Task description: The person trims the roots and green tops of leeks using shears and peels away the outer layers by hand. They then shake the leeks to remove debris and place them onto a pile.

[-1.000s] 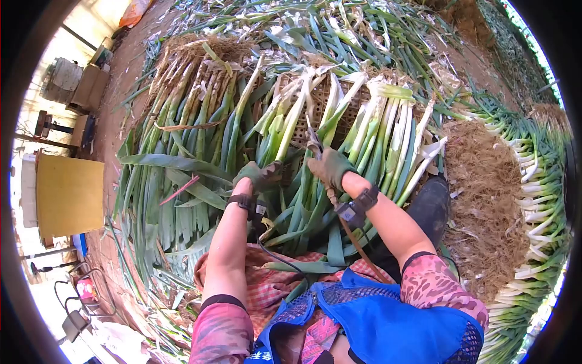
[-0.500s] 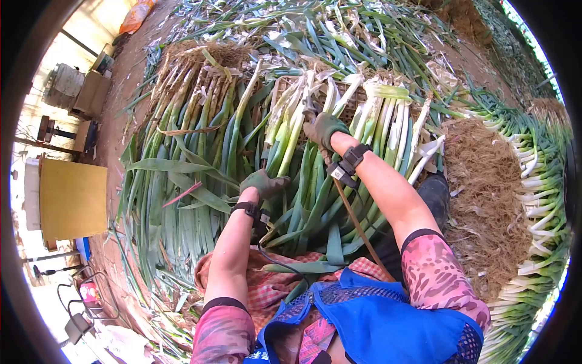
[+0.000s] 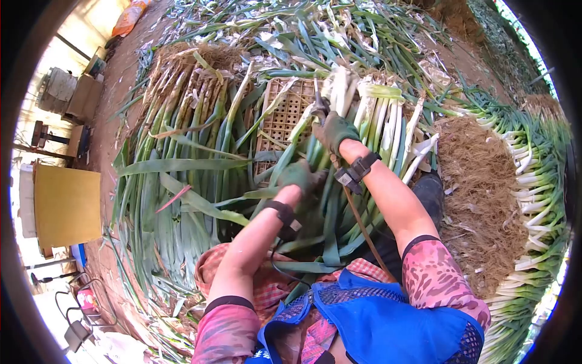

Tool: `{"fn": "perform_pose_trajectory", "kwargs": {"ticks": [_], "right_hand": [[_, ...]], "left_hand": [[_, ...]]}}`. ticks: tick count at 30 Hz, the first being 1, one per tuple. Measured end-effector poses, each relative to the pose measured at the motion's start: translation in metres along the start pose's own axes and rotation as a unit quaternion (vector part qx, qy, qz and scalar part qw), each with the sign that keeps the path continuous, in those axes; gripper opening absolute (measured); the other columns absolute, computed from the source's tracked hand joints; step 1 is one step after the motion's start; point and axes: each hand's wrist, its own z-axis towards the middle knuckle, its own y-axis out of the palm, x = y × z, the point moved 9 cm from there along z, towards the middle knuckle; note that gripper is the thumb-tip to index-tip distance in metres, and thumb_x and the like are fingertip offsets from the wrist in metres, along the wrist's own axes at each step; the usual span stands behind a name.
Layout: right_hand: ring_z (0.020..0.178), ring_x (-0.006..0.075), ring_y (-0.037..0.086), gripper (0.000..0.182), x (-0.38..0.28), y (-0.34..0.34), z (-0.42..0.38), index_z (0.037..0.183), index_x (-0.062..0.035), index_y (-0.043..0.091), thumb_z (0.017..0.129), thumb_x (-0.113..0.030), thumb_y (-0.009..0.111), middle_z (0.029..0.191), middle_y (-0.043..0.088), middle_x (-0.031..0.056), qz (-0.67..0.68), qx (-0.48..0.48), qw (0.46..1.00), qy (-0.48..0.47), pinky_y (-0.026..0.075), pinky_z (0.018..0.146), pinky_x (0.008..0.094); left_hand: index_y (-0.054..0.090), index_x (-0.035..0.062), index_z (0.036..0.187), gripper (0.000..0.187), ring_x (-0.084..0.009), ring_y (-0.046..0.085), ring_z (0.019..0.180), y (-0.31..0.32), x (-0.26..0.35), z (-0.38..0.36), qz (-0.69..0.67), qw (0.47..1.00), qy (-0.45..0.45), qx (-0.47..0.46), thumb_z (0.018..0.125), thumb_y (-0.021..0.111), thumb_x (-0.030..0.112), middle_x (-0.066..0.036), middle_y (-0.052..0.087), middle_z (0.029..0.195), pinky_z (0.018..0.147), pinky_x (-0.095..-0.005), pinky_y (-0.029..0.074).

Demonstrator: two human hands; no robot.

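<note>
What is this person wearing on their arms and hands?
Both hands wear dull green work gloves: the left hand and the right hand. Each wrist carries a black strap with a small dark device; a thin black cable trails from the left one. The forearms are bare. The upper arms have pink patterned sleeves with dark cuffs.

Leek bundle (image 3: 339,151): long green lvs, white stalks, lying flat over woven crate (image 3: 282,115), roots away.

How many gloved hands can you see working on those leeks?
2. The left hand grips the green leaves low in the bundle of leeks; the right hand sits higher, near the white stalks, holding a small tool whose shape is unclear.
</note>
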Motion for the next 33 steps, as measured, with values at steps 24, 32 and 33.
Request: {"fn": "perform_pose_trajectory", "kwargs": {"ticks": [24,32,33], "right_hand": [[0.092,0.0338,0.069,0.063,0.021,0.091,-0.082,0.111,0.0039,0.061,0.081,-0.051,0.065,0.092,0.071,0.0210,0.114,-0.182,0.975,-0.048,0.052,0.084,0.0402],[0.073,0.0246,0.068,0.053,0.013,0.095,-0.103,0.103,0.0040,0.059,0.082,-0.044,0.065,0.080,0.068,0.0132,0.176,-0.187,0.964,-0.068,0.052,0.071,0.0369],[0.072,0.0233,0.067,0.052,0.010,0.089,-0.108,0.102,0.0039,0.059,0.082,-0.044,0.065,0.079,0.068,0.0125,0.203,-0.190,0.958,-0.071,0.052,0.070,0.0365]], "left_hand": [[0.060,0.0179,0.126,0.050,-0.0353,0.055,0.124,-0.127,-0.184,0.013,0.072,0.952,-0.156,0.254,0.082,0.071,0.038,-0.014,0.054,0.138,0.102,-0.0453,0.047],[0.069,0.0078,0.114,0.051,-0.0300,0.070,0.094,-0.117,-0.215,0.035,-0.125,0.961,-0.119,0.216,0.072,0.074,0.036,-0.019,0.072,0.101,0.084,-0.0412,0.054],[0.071,0.0070,0.109,0.047,-0.0292,0.071,0.091,-0.118,-0.212,0.039,-0.155,0.961,-0.099,0.206,0.071,0.074,0.035,-0.019,0.073,0.098,0.081,-0.0399,0.054]]}}
